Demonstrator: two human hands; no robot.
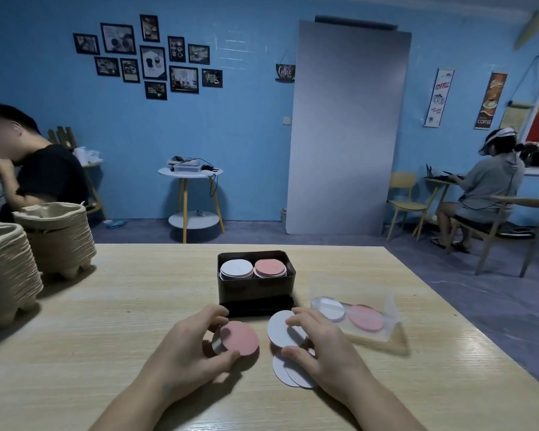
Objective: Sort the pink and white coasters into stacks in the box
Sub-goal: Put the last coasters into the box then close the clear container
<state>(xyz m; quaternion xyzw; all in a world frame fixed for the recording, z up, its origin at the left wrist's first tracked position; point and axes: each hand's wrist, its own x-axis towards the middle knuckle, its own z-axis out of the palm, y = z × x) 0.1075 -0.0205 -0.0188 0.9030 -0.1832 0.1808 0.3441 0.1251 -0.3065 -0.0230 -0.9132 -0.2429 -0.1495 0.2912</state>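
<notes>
Inside the box (255, 290) stand one white stack (236, 268), one pink stack (270, 268).

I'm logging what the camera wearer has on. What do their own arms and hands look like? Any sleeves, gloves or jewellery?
The left hand and right hand are bare, with no gloves or rings that I can see. The left forearm and right forearm are bare too: no sleeve, watch, band or cable shows down to the picture's bottom edge.

Left hand (191, 346) and right hand (319, 343) extended forward (fingers curled, pinching).
</notes>
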